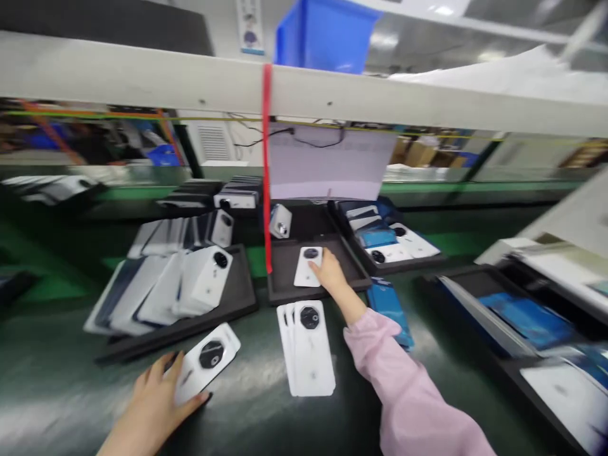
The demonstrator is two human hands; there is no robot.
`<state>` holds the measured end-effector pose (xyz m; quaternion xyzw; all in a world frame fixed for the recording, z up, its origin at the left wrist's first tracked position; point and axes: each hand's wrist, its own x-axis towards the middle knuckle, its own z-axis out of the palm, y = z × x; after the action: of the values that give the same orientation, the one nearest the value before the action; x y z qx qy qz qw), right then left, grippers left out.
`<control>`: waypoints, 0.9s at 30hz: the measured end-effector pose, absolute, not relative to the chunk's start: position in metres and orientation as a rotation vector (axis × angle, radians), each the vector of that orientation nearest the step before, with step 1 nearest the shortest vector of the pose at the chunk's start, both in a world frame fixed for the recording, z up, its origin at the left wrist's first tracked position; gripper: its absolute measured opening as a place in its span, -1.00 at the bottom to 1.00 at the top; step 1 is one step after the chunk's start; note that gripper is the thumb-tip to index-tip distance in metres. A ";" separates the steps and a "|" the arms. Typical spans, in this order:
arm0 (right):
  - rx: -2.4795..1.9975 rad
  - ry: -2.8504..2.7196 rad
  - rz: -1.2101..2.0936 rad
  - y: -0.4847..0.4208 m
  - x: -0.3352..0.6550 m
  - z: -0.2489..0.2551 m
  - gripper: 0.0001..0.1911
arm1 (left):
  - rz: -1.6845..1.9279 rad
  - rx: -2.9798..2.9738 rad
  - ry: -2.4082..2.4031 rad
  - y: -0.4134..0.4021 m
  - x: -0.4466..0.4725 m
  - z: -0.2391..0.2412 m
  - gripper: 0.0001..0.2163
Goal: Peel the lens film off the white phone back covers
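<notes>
At the lower left, my left hand (154,392) is closed around the edges of white phone back covers (196,372), at least two stacked, each with a round black camera area. Further forward, my right hand (329,271) grips the right edge of another white phone back cover (306,272) over a shallow dark tray (289,294); whether that cover touches the tray I cannot tell. Between my hands, a fanned stack of three white phone back covers (313,361) lies on the dark green table.
Left of centre, a dark tray (244,278) carries rows of leaning white and dark covers (204,278). Blue film packets (387,310) lie right of my right forearm. More filled trays (427,256) stand at the right. A red strap (266,171) hangs from the white shelf beam (166,82).
</notes>
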<state>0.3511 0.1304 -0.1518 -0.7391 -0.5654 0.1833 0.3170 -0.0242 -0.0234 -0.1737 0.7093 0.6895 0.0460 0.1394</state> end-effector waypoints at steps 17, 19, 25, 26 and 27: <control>-1.545 -1.779 0.477 0.001 0.327 -0.160 -0.80 | 0.513 1.623 1.734 -0.034 0.035 -0.125 -0.41; -1.614 -1.749 0.420 0.004 0.331 -0.163 -0.78 | 0.614 1.543 1.647 -0.027 0.052 -0.126 -0.46; -1.613 -1.865 0.252 0.049 0.350 -0.166 -0.53 | 0.817 1.074 1.236 -0.001 0.087 -0.158 -0.77; -1.602 -1.917 0.275 0.058 0.352 -0.167 -0.50 | 0.826 0.997 1.170 0.001 0.091 -0.163 -0.78; -1.594 -1.966 0.307 0.066 0.354 -0.168 -0.50 | 0.833 0.927 1.113 0.002 0.093 -0.167 -0.78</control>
<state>0.3544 0.0658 -0.1678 -0.5979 -0.7377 0.1152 0.2918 0.0931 0.0016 -0.1665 0.4114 0.4938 0.3698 0.6709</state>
